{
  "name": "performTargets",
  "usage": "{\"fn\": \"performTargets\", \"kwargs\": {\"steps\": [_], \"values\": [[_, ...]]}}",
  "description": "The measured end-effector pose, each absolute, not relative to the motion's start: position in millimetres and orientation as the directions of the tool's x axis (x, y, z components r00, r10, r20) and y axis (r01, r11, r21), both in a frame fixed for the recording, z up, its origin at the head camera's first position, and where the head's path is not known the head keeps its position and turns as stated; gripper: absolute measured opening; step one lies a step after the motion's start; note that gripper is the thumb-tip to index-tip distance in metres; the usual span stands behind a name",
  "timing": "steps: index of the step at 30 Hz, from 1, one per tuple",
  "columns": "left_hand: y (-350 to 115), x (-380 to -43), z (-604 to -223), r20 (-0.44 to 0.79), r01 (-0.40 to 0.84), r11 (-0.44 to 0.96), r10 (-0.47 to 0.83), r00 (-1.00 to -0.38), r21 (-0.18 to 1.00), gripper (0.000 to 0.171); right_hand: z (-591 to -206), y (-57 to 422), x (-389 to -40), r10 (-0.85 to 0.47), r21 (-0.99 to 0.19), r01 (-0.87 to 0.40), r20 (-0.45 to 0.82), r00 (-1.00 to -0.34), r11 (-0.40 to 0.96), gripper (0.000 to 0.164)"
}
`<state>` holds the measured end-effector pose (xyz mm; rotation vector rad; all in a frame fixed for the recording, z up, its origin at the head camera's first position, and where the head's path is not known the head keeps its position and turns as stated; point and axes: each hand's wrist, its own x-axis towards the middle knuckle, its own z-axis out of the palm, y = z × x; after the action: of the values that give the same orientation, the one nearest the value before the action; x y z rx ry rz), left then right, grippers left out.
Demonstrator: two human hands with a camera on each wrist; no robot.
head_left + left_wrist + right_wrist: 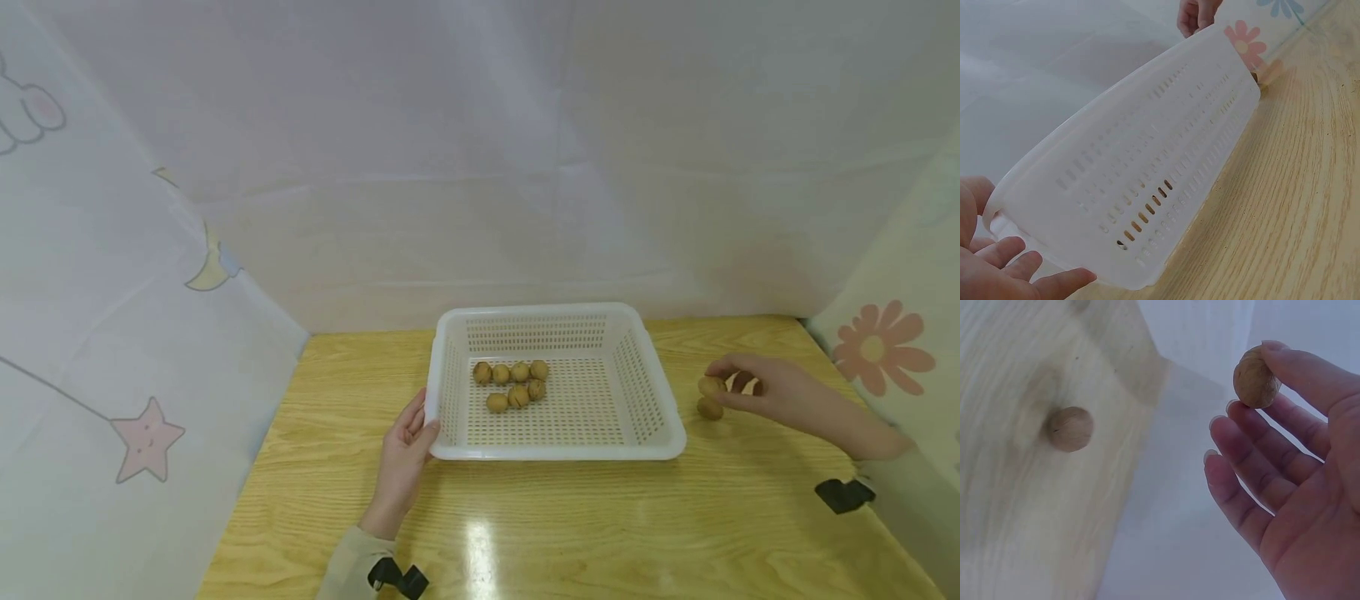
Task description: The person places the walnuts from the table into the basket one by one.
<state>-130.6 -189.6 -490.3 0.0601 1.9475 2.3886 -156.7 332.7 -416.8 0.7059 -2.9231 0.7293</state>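
Note:
A white perforated plastic basket (555, 452) stands on the wooden table, with several walnuts (518, 396) on the left part of its floor. My left hand (405, 446) grips the basket's left rim, thumb over the edge and fingers along the outer wall. To the right of the basket, my right hand (772, 396) pinches one walnut (1257, 377) between thumb and fingertips, its other fingers spread loosely in the right wrist view. A second walnut (1071, 429) lies on the table; from the head camera this walnut (709, 408) appears just below the held one.
The wooden table (570, 533) ends at the back against a pale hanging cloth (525, 217). Printed cloth walls flank it, with a pink star (148, 442) on the left and a flower (883, 348) on the right. Black straps (845, 495) circle both wrists.

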Motion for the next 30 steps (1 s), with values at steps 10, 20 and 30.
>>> {"fn": "performTargets", "kwargs": {"steps": [10, 20, 30], "values": [[-190.5, -130.7, -490.6, -0.016, -0.031, -0.203, 0.077, -0.997, 0.979, 0.060, -380.1, 289.0, -181.2, -0.442, -0.457, -0.406, 0.032, -0.897, 0.791, 0.028], [-189.4, -131.4, -488.1, -0.018, -0.033, -0.210, 0.073, -0.997, 0.977, 0.060, -364.9, 240.6, -212.2, -0.546, -0.478, -0.483, 0.007, -0.838, 0.734, 0.024], [-189.9, -130.6, -490.2, -0.022, -0.035, -0.201, 0.071, -0.997, 0.979, 0.061, -371.4, 191.6, -239.5, -0.633, -0.505, -0.545, -0.003, -0.774, 0.670, 0.021]]}}
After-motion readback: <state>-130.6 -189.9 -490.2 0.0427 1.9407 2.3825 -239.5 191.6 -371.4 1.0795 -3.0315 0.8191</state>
